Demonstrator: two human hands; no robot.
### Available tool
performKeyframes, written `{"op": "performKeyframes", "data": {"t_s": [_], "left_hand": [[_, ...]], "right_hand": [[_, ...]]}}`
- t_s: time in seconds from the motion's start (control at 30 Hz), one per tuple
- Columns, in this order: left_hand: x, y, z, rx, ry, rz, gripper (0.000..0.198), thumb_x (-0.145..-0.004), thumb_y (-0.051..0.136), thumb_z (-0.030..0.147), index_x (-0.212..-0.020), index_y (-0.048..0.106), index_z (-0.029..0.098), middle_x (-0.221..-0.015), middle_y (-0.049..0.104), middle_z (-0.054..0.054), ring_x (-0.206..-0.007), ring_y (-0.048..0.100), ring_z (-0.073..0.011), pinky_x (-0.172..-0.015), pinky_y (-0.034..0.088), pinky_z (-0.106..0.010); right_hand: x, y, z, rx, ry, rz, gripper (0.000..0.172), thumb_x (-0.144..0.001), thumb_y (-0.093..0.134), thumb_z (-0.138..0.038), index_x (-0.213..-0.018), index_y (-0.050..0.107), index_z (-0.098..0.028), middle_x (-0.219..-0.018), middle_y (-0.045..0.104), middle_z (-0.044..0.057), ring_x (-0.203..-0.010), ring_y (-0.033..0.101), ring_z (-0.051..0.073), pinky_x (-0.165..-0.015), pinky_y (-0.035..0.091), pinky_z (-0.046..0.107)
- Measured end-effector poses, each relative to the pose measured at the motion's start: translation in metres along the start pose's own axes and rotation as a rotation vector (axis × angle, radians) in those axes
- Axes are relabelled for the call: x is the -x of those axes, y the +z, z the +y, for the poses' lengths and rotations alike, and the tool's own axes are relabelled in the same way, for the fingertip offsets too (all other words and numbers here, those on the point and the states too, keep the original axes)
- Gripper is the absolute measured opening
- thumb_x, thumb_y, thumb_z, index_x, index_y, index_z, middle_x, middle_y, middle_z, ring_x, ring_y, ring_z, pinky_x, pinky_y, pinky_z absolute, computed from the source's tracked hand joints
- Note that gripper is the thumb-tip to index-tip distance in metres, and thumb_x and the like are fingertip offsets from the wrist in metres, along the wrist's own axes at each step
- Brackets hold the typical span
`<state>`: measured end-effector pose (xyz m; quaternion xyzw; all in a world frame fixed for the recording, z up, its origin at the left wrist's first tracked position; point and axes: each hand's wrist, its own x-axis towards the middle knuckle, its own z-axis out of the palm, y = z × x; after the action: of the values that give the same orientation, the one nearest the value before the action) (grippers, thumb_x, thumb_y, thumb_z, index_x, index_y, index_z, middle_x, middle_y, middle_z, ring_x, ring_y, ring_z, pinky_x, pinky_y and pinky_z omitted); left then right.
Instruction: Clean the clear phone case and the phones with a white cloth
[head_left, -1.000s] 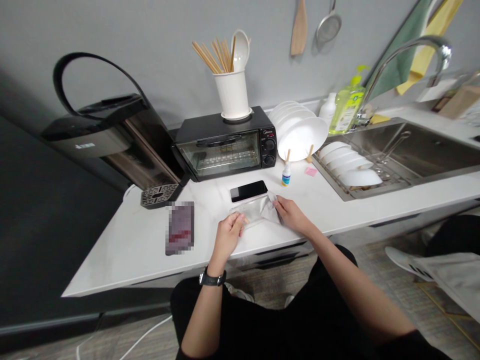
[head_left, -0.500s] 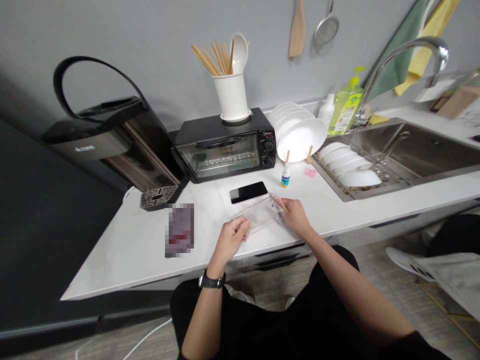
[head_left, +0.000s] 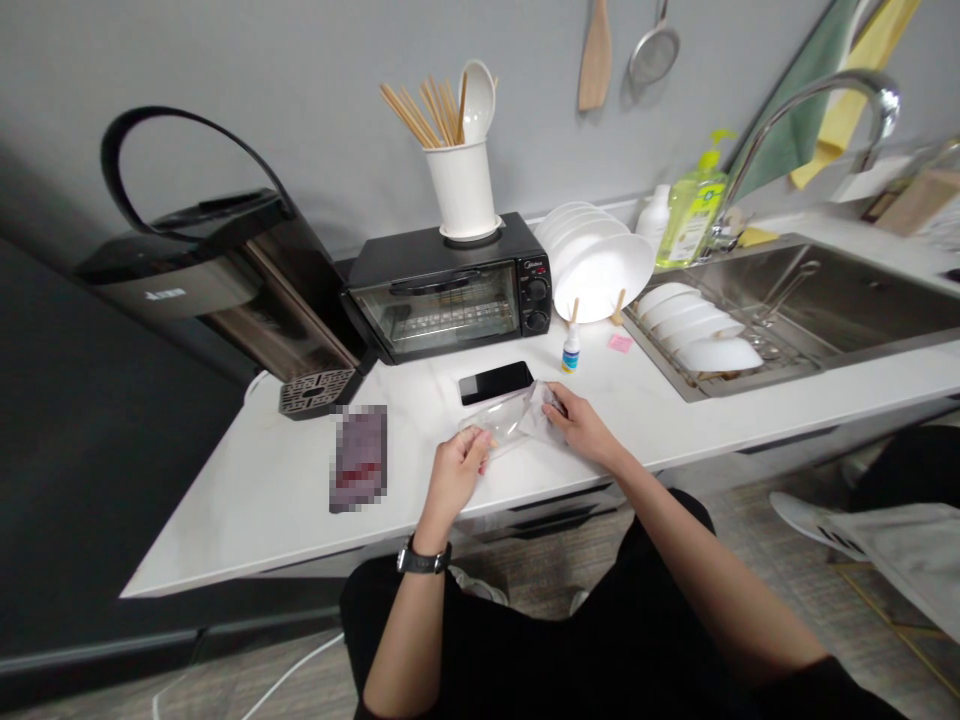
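Since half a second ago, one crinkled clear plastic bag (head_left: 514, 420) has bunched upward between the hands; before, it lay flatter. Left hand (head_left: 459, 468) and right hand (head_left: 581, 425) each close their grip on one end, just above the white worktop (head_left: 285, 490), beside one black phone (head_left: 496, 382) and one small dropper bottle (head_left: 571, 350).

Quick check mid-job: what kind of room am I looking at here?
Most likely a small kitchen: a black toaster oven on the white countertop, a stainless steel sink with curved faucet, and white plates drying in a rack.
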<state>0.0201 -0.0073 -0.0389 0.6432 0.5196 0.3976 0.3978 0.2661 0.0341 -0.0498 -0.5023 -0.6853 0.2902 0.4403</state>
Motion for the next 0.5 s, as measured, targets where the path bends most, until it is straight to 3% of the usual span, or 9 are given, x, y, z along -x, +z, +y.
{"op": "performKeyframes", "data": {"t_s": [0.17,0.3,0.37,0.5], "left_hand": [[0.0013,0.0007,0.0014,0.015,0.021,-0.108,0.041,-0.099,0.054,0.053,-0.085,0.068,0.016,-0.058,0.052,0.005,-0.054,0.047,-0.0112,-0.059,0.038,-0.024],[-0.0003,0.0005,-0.0012,-0.033,0.012,0.003,0.041,-0.100,0.052,0.051,-0.084,0.068,0.017,-0.057,0.053,0.004,-0.056,0.049,-0.0123,-0.061,0.039,-0.025],[-0.0003,0.0001,-0.0013,-0.026,0.013,-0.002,0.041,-0.100,0.052,0.051,-0.084,0.068,0.017,-0.058,0.053,0.004,-0.057,0.050,-0.0127,-0.061,0.040,-0.025],[0.0013,0.0001,0.0006,-0.001,0.032,-0.088,0.039,-0.100,0.054,0.050,-0.084,0.068,0.017,-0.058,0.053,0.005,-0.055,0.048,-0.0120,-0.060,0.039,-0.024]], "right_hand": [[0.0010,0.0009,0.0003,0.011,0.051,0.087,0.049,-0.101,0.042,-0.055,-0.062,0.039,-0.025,-0.055,0.038,-0.003,-0.056,0.039,0.016,-0.058,0.030,0.031],[0.0012,-0.0005,-0.0027,-0.034,0.000,0.011,0.031,-0.096,0.052,-0.050,-0.082,0.056,-0.022,-0.067,0.053,-0.002,-0.063,0.048,0.017,-0.063,0.038,0.029],[0.0010,-0.0010,-0.0026,-0.052,-0.003,0.000,0.028,-0.095,0.054,-0.049,-0.092,0.060,-0.022,-0.071,0.057,-0.002,-0.065,0.050,0.017,-0.063,0.039,0.028],[0.0008,-0.0008,0.0008,-0.048,0.049,0.084,0.037,-0.098,0.052,-0.055,-0.078,0.051,-0.023,-0.059,0.043,-0.005,-0.056,0.040,0.015,-0.056,0.031,0.029]]}}
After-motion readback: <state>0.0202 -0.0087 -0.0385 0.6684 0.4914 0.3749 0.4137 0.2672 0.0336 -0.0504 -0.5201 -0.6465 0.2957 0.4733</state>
